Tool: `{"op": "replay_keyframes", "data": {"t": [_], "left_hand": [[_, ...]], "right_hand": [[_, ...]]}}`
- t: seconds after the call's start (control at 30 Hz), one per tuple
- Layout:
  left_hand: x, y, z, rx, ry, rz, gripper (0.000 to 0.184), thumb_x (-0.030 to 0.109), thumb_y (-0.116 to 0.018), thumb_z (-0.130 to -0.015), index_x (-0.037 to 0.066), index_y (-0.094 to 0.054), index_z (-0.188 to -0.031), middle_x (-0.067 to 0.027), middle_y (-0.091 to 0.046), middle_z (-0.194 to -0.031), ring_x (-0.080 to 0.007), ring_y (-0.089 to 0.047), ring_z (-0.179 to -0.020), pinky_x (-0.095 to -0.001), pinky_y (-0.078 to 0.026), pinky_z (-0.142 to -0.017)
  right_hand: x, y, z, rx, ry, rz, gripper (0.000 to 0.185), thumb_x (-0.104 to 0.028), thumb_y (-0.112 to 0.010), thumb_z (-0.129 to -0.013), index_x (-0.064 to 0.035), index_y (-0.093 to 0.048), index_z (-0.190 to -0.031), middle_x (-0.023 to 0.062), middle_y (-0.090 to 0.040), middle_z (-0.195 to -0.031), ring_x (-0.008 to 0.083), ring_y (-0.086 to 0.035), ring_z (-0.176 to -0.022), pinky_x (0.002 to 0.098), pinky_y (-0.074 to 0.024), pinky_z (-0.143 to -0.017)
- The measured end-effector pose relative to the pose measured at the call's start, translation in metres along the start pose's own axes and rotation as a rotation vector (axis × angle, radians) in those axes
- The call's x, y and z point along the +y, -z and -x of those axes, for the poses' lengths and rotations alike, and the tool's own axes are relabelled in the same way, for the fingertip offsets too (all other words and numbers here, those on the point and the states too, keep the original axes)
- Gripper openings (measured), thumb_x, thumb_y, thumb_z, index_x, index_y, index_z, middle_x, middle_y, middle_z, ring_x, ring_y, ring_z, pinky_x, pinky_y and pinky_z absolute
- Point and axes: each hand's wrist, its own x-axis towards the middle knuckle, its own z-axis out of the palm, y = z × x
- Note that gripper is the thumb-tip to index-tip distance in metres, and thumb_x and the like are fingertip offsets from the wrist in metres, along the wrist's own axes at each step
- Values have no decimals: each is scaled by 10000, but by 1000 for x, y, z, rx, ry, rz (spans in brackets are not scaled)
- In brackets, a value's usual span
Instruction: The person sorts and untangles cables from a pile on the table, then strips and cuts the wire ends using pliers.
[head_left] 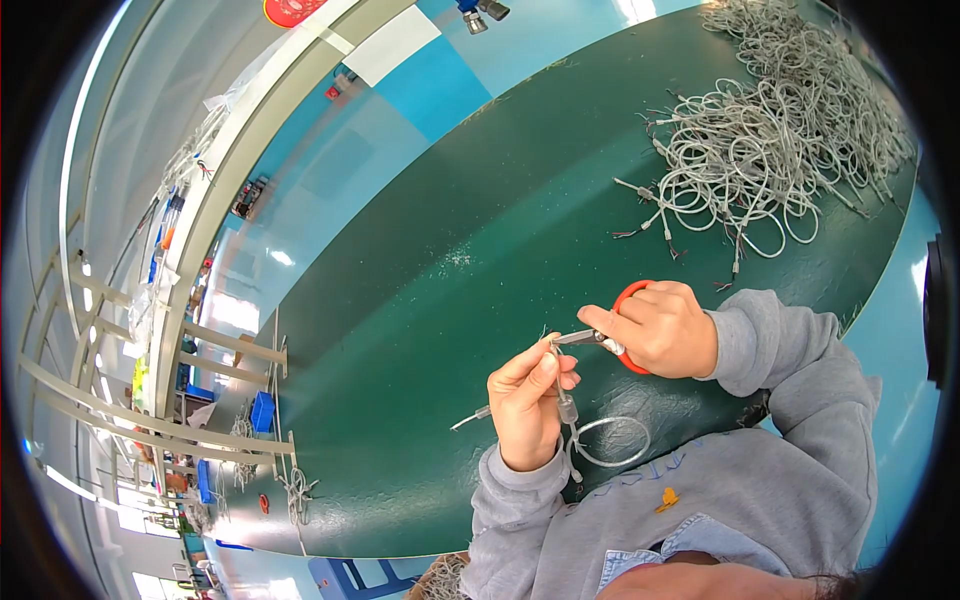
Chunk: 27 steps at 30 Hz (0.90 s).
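My right hand (662, 330) holds a pair of scissors (632, 290) with red-orange handles, its fingers through the loops. The metal blades point left and meet the fingertips of my left hand (528, 400). There my left hand pinches the end of a grey cable (648, 440), where thin wire strands stick up beside the blade tips. Below the fingers hangs a grey moulded sleeve (567, 408) on the cable, which curls into a loop near my sweater. Another cable end (470, 418) pokes out left of my left hand. Whether the blades touch the strands I cannot tell.
A large heap of grey cables (750, 150) with bare wire ends covers the far right of the green table (400, 330). White scraps (457, 260) lie mid-table. At the left edge are a cable bundle (297, 495), a blue bin (262, 411) and metal rails (230, 440).
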Motion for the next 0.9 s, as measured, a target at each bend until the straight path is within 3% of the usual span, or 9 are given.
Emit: {"op": "replay_keyframes", "data": {"t": [0.37, 0.47, 0.5, 0.6, 0.77, 0.87, 0.9], "left_hand": [[-2, -2, 0, 4, -52, -68, 203, 9, -604, -816, -37, -632, -1011, -153, -659, -826, -181, -611, -647, -279, -514, -609], [-5, -3, 0, 24, -158, -151, 200, 11, -610, -814, -37, -634, -1007, -149, -658, -833, -179, -612, -659, -277, -510, -612], [-4, -3, 0, 21, -149, -145, 199, 12, -611, -814, -37, -635, -1005, -146, -658, -833, -175, -609, -657, -276, -508, -612], [-2, -3, -1, 15, -127, -138, 196, 14, -614, -814, -37, -636, -1002, -139, -657, -834, -168, -602, -653, -274, -502, -612], [-1, -1, 0, 5, -73, -102, 199, 21, -603, -823, -41, -630, -1011, -140, -655, -810, -158, -588, -627, -278, -493, -604], [1, -3, 1, 1, -42, -79, 203, 27, -594, -830, -45, -625, -1017, -142, -654, -799, -154, -583, -617, -280, -492, -598], [2, -3, 1, -4, -26, -62, 204, 29, -590, -833, -48, -623, -1019, -144, -654, -796, -155, -584, -615, -280, -492, -598]], "right_hand": [[2, 3, -1, -26, 96, 161, 256, -116, -650, -699, -29, -628, -938, 44, -509, -580, 164, -543, -521, 277, -434, -494], [-2, 0, 0, -214, -252, -602, 230, -146, -680, -757, -14, -637, -940, 66, -564, -628, 170, -564, -547, 259, -433, -508], [-1, 0, -1, -215, -249, -602, 230, -146, -680, -757, -14, -637, -940, 66, -564, -628, 170, -564, -547, 259, -433, -508], [-3, 2, -6, -506, -565, -1155, 277, -197, -714, -758, -9, -640, -949, 102, -611, -674, 194, -573, -546, 252, -427, -499], [-2, 0, -4, -538, -646, -1228, 298, -201, -726, -743, -14, -643, -959, 119, -614, -672, 207, -549, -512, 251, -413, -480], [-1, -12, 3, -144, -286, -819, 276, -194, -723, -740, -30, -642, -946, 124, -604, -649, 214, -554, -513, 261, -419, -465], [-1, -11, 4, -144, -285, -818, 276, -194, -723, -740, -30, -642, -946, 124, -604, -649, 214, -554, -513, 261, -419, -465]]}}
